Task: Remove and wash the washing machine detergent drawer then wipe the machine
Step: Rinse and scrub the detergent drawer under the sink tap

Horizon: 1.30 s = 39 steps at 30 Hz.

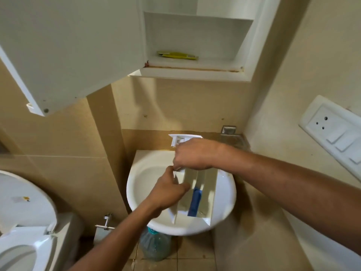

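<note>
- Right now the drawer (207, 184) is out of the machine and held slanting over the sink (136, 173), front panel away from the person and near end low above the front rim.
- The left hand (168, 190) has its fingers curled on the drawer's left wall. The right hand (193, 153) is curled over the far part, fingertips pinching close beside the left thumb.
- Both grips sit on one side and one end, so the unsupported near right corner could dip. Wet plastic would likely make a slip and a knock on the rim easier.
- The blue insert (195, 200) lies in the middle compartment. It may fall out into the bowl if the drawer tips further.
- No tap shows; it is probably hidden behind the hands, so the drawer could bump it when turned.
- The open cabinet door (68, 45) hangs overhead at the left, close enough that a head could hit it on straightening up. A yellow packet (177, 55) lies on the shelf.
- A socket panel (332, 130) on the right wall is a risk if water splashes.
- The toilet (23, 222) stands at the left and a bottle (154, 247) under the sink, both crowding the feet.
</note>
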### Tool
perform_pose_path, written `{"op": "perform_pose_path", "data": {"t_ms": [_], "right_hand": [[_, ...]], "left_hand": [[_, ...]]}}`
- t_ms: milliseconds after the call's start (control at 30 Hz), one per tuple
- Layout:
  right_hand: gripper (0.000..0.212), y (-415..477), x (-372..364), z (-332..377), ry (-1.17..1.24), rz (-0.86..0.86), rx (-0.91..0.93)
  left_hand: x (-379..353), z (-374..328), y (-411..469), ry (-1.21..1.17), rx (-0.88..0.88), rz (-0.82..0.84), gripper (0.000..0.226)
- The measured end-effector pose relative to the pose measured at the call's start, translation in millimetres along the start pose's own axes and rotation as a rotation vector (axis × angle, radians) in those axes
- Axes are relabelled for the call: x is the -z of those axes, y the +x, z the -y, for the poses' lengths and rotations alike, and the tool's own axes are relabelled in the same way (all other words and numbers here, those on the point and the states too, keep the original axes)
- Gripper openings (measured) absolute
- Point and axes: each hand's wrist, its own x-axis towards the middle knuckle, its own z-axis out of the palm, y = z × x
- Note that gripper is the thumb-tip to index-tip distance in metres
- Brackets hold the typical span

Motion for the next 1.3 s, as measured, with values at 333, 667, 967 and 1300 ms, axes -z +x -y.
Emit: {"op": "perform_pose_path", "data": {"t_ms": [333, 667, 967, 1300], "right_hand": [[0.057, -66, -109, 79, 1.265, -0.422, -1.267], [0.016, -95, -20, 26, 1.254, -1.36, -1.088], [0.016, -36, -174, 107, 1.713, 0.129, -1.302], [0.028, -71, -49, 36, 1.054, -1.32, -1.167]], "left_hand": [[12, 49, 4, -0.306, 0.238, -0.084, 0.033], [40, -68, -7, -0.241, -0.73, -0.325, 0.031], [-20, 77, 21, -0.131, 0.433, -0.118, 0.035], [17, -28, 4, -0.246, -0.647, -0.524, 0.015]]}}
